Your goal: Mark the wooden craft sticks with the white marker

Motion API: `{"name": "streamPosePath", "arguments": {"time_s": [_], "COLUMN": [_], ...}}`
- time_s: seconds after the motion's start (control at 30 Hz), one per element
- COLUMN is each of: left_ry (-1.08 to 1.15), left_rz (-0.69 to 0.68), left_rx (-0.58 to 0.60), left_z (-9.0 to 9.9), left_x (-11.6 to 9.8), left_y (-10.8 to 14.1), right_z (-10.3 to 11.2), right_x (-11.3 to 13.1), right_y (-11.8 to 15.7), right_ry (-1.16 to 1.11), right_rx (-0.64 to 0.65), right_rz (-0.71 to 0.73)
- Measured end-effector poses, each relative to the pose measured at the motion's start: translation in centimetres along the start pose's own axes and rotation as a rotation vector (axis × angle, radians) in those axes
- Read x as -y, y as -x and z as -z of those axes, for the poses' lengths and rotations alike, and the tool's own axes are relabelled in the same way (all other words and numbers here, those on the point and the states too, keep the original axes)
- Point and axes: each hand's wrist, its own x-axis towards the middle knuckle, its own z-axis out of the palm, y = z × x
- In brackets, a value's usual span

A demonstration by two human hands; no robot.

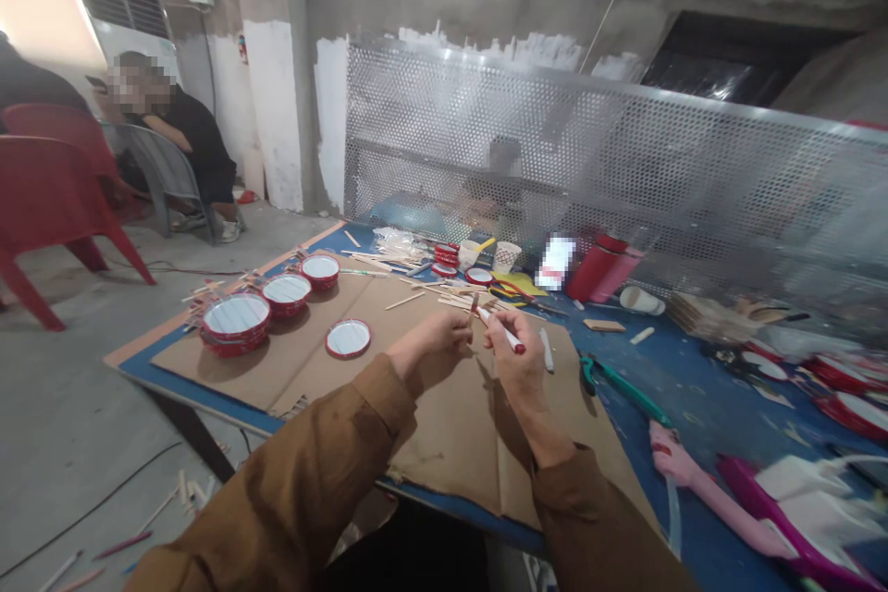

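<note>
My right hand (519,365) grips a white marker with a red end (513,339), its writing end pointing toward my left hand. Between the fingertips of my left hand (444,340) a short, thin brownish stick (474,305) is pinched upright; the marker's end is close beside it, and whether they touch I cannot tell. Both hands are above a brown cardboard sheet (444,444). Left of them a round, red-rimmed disc with a white face (348,339) lies flat on the cardboard. Farther left are stacks of similar discs (236,319), with thin sticks jutting out behind.
Loose wooden sticks (404,301) lie beyond my hands, near paper cups (507,256) and a lit phone (554,261). A red bottle (598,266) stands behind. To the right are teal-handled pliers (628,388) and a pink-handled tool (714,490). A perforated metal panel (430,129) borders the blue table (728,416).
</note>
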Motion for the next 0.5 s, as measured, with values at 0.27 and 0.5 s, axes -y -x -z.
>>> {"name": "streamPosePath", "arguments": {"time_s": [0.27, 0.5], "left_ry": [0.036, 0.014], "left_rz": [-0.012, -0.023], "left_rx": [0.005, 0.004], "left_z": [-0.16, -0.04], "left_x": [0.09, 0.11], "left_y": [-0.24, -0.21], "right_z": [-0.08, -0.19], "right_x": [0.22, 0.42], "right_y": [0.0, 0.07], "right_ry": [0.004, 0.013], "right_rx": [0.0, -0.005], "right_rz": [0.007, 0.013]}}
